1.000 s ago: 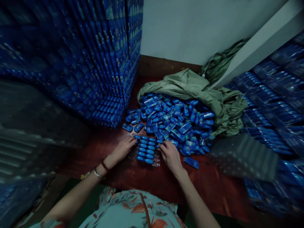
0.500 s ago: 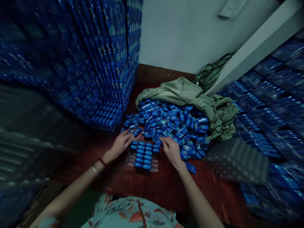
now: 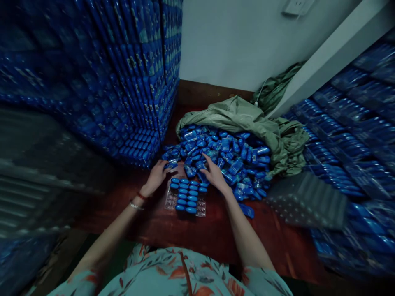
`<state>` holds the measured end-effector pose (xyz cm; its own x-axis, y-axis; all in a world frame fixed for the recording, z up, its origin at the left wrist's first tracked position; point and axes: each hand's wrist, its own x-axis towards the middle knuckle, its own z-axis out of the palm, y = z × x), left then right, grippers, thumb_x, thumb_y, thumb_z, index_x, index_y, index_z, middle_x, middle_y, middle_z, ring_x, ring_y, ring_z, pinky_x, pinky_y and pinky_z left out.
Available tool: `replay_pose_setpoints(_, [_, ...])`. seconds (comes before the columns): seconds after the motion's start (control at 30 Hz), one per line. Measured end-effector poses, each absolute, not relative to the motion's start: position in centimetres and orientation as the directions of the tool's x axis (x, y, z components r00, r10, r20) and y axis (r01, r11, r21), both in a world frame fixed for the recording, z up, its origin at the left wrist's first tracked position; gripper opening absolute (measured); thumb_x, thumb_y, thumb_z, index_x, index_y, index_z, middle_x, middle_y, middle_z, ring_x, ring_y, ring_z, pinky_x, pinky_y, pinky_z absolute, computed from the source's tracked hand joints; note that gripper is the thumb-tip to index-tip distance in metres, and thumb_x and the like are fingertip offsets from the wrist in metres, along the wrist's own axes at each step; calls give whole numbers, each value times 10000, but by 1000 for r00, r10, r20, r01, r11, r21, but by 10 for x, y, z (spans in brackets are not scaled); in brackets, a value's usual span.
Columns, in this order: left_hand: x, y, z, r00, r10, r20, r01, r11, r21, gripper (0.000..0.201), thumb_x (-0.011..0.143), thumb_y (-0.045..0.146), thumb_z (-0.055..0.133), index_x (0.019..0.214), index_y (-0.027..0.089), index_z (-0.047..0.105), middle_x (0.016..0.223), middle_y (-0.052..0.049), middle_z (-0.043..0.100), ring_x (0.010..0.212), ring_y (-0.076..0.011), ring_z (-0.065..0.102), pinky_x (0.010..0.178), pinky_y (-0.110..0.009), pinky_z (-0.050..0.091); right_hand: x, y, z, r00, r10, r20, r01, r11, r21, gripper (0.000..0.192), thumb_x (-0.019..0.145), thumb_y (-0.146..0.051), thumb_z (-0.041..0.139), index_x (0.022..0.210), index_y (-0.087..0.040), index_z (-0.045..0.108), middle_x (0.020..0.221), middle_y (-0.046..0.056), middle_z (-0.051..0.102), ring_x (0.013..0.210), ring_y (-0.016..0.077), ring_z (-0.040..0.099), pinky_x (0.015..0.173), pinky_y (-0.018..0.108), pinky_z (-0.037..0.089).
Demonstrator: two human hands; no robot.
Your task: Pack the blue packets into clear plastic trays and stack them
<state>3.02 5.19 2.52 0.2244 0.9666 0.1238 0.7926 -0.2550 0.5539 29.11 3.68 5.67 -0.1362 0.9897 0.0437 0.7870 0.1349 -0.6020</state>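
Before me lies a clear plastic tray with round-bottomed pockets (image 3: 201,209). Glossy blue oval packs (image 3: 191,198) fill its two middle columns and the far ends of the outer ones; the other outer pockets show bare plastic. Just beyond the tray's far left corner, my left hand (image 3: 156,176) has its thumb and fingers closed at the end of a small blue packet (image 3: 172,164). My right hand (image 3: 213,173) reaches over the near edge of a loose heap of blue packets (image 3: 226,144), thumb and forefinger apart, with nothing visibly gripped.
A green woven sack (image 3: 234,112) lies behind and around the heap. Tall stacks of filled blue trays (image 3: 142,82) rise at left, with more stacks (image 3: 342,164) at right. Grey nested trays (image 3: 308,201) stand on the reddish table (image 3: 216,238) at right; another grey pile (image 3: 33,164) is at left.
My left hand has moved away from the tray's far left corner onto a blue packet. My right hand has left the tray's far right corner and opened over the heap.
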Motion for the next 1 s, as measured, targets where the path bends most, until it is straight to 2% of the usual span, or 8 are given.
replay_pose_setpoints(0.1, [-5, 11, 27, 52, 969, 241, 664, -214, 717, 237, 872, 285, 490, 1045, 142, 566, 1012, -88, 613, 939, -195, 595, 863, -329, 470, 316, -1, 53, -3, 989, 148, 575, 122, -809, 551, 849, -368, 497, 1360, -205, 370, 1333, 107, 483, 1151, 223, 501, 921, 360, 425])
replay_pose_setpoints(0.2, [-30, -34, 24, -12, 990, 143, 572, -111, 813, 263, 839, 382, 543, 971, 161, 592, 924, -54, 636, 846, -187, 614, 769, -305, 500, 324, -47, 41, 158, 986, 58, 314, 6, -949, 509, 790, -438, 588, 1230, -210, 474, 1164, 90, 589, 1031, 212, 569, 860, 350, 469])
replay_pose_setpoints(0.3, [-30, -63, 20, 17, 996, 93, 548, -87, 832, 266, 821, 408, 572, 938, 171, 601, 867, -36, 637, 784, -176, 620, 698, -281, 510, 314, -84, 22, 272, 961, -47, 129, -85, -988, 473, 733, -412, 675, 1123, -211, 499, 932, 42, 642, 832, 171, 622, 753, 314, 511])
replay_pose_setpoints(0.4, [-10, -70, 16, 92, 973, 211, 576, -225, 786, 193, 865, 332, 538, 960, 172, 588, 893, -45, 625, 822, -169, 610, 729, -281, 510, 296, -100, 5, 365, 931, 17, 184, -54, -982, 367, 759, -374, 661, 1056, -211, 521, 895, 32, 636, 775, 150, 626, 708, 288, 522])
replay_pose_setpoints(0.5, [11, -61, 11, 223, 910, 351, 617, -410, 671, 172, 911, 234, 459, 1032, 173, 563, 948, -66, 622, 880, -173, 593, 791, -308, 505, 284, -99, -7, 302, 930, 207, 441, 56, -896, 205, 831, -308, 581, 1012, -213, 561, 917, 44, 633, 819, 159, 624, 759, 307, 520])
replay_pose_setpoints(0.63, [19, -49, 4, 418, 795, 439, 647, -600, 470, 265, 923, 136, 369, 1128, 168, 534, 1008, -98, 613, 914, -185, 571, 783, -322, 509, 289, -92, -8, -36, 934, 355, 638, 295, -712, 237, 896, -180, 425, 1080, -219, 569, 1015, 75, 615, 969, 175, 600, 865, 330, 495])
replay_pose_setpoints(0.83, [13, -35, 19, 651, 675, 346, 602, -738, 305, 308, 906, 65, 318, 1112, 137, 535, 978, -98, 596, 899, -186, 549, 781, -321, 504, 304, -78, 27, -425, 900, 94, 778, 416, -471, 509, 796, -12, 342, 1236, -210, 505, 1047, 87, 576, 936, 164, 590, 783, 279, 498])
replay_pose_setpoints(1.0, [27, -28, 41, 778, 620, 103, 588, -776, 229, 194, 904, 104, 400, 975, 148, 575, 977, -76, 589, 888, -196, 530, 774, -325, 487, 293, -70, 55, -415, 901, -127, 902, 389, -190, 495, 781, -9, 398, 1205, -220, 540, 987, 78, 600, 830, 167, 586, 751, 270, 453])
